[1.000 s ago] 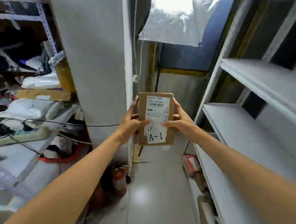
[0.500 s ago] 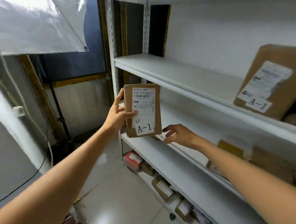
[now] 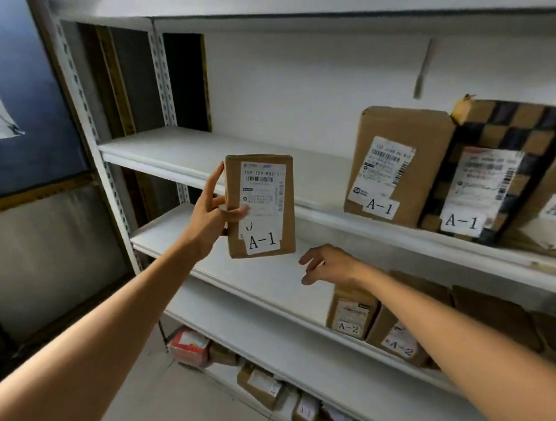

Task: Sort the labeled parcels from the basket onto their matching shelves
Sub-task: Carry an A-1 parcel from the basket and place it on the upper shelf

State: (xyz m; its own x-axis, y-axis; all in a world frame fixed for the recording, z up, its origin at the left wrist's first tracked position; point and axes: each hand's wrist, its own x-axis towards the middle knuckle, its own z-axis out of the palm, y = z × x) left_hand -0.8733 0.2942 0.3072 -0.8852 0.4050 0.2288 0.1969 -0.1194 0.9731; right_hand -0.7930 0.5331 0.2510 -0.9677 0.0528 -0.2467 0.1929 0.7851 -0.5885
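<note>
The small brown cardboard parcel with a white A-1 label (image 3: 260, 204) stands upright in the air before the front edge of the white metal shelf (image 3: 183, 154), nearer its left corner. The left hand (image 3: 211, 214) grips the parcel's left edge, thumb across the face and fingers behind. A second ago both hands held it. The right hand (image 3: 329, 265) has since let go and now hangs below and right of the parcel, apart from it, fingers loosely curled around nothing, in front of the lower white shelf (image 3: 228, 264). The shelving fills more of the view than half a second ago. The white metal shelf lies bare from its left corner up to the larger brown A-1 box (image 3: 399, 162). Just beside that box, toward the right end, is the black-and-tan chequered A-1 parcel (image 3: 500, 173). The brown A-2 boxes (image 3: 353, 312) stand lower down, under the right forearm.
</note>
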